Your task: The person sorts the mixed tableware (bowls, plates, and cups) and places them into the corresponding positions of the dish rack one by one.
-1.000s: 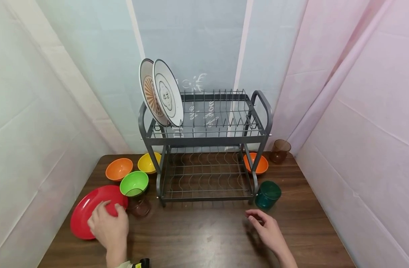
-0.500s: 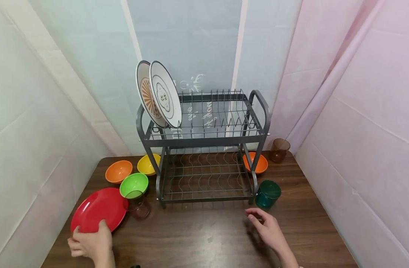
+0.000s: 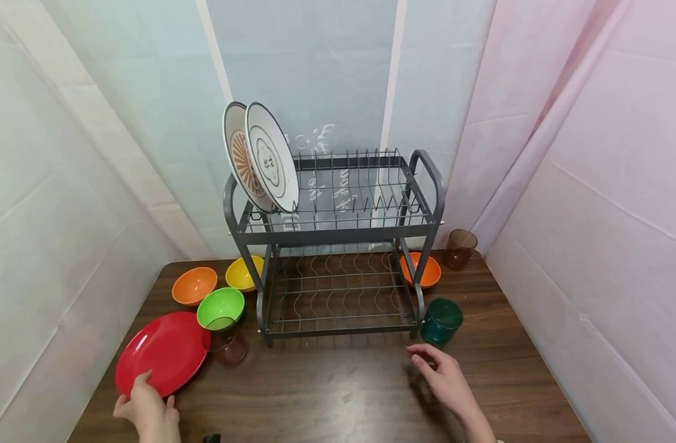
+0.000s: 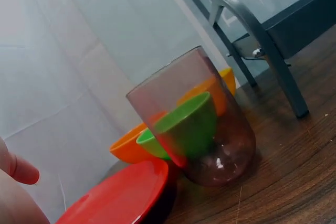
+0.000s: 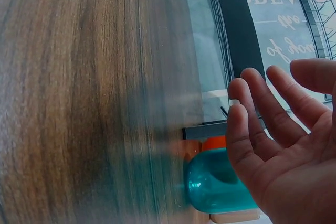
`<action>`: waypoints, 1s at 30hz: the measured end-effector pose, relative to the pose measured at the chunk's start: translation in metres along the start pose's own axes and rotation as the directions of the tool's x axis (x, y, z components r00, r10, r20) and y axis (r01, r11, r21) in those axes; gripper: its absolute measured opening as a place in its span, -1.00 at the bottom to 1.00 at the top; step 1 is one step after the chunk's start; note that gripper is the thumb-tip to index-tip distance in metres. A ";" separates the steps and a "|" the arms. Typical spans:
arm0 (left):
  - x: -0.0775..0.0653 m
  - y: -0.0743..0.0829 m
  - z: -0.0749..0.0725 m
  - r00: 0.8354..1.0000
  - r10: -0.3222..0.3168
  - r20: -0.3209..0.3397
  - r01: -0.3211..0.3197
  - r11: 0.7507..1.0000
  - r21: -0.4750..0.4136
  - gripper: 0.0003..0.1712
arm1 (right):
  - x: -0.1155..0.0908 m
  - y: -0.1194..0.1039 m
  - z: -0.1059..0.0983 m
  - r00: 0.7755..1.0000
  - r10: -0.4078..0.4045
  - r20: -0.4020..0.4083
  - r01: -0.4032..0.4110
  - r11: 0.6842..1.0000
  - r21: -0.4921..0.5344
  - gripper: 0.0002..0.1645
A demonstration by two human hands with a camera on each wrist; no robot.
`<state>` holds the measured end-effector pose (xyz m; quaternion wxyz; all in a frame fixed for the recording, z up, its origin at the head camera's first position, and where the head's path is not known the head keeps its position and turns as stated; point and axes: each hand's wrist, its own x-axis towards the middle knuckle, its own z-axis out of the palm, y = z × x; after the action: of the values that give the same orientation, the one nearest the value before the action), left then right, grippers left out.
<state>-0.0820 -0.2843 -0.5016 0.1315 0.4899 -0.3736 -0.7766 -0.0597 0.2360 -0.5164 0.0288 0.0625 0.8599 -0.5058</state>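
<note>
My left hand [image 3: 146, 409] is at the near rim of a red plate [image 3: 166, 344] lying on the table, one digit over the plate and the others spread beside it. In the left wrist view only a digit [image 4: 23, 170] and part of the hand show, so its contact with the rim is hidden. My right hand [image 3: 440, 378] stays near the table with loosely bent fingers [image 5: 286, 124], holding nothing. A teal cup [image 3: 441, 321] stands just beyond it. Right of the plate stand a clear brownish cup [image 4: 199, 124] and a green bowl [image 3: 220, 307].
A two-tier dark dish rack [image 3: 338, 235] stands at the back, with two white patterned plates [image 3: 271, 161] upright at its upper left. An orange bowl [image 3: 194, 286] and a yellow bowl [image 3: 241, 274] sit left; another orange bowl [image 3: 426, 271] and a brown cup [image 3: 460, 249] sit right.
My left hand has moved from above the red plate toward me, down to its near rim, and turned. The right hand and the dishes have stayed in place; the head view has shifted slightly.
</note>
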 end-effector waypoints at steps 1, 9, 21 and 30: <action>0.001 0.000 0.000 1.000 -0.003 0.001 0.003 1.000 -0.013 -0.11 | 0.000 0.000 0.000 1.000 -0.002 0.000 0.002 1.000 -0.003 -0.76; 0.005 0.000 0.004 0.998 0.030 -0.061 -0.033 0.998 -0.059 -0.06 | 0.001 -0.001 0.002 0.999 -0.024 0.025 0.024 1.000 -0.008 -0.76; 0.014 -0.001 0.004 0.991 0.057 -0.122 -0.068 0.994 -0.089 -0.23 | -0.013 -0.021 0.024 0.910 -0.187 0.369 0.194 0.981 0.019 -0.61; 0.020 -0.011 0.000 0.987 0.080 -0.142 -0.104 0.980 -0.172 -0.25 | -0.014 -0.027 0.029 0.877 -0.169 0.450 0.130 0.985 0.115 -0.58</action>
<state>-0.0897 -0.2885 -0.5232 0.2359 0.5093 -0.3149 -0.7654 -0.0501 0.1967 -0.5056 0.1889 -0.1238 0.8097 -0.5416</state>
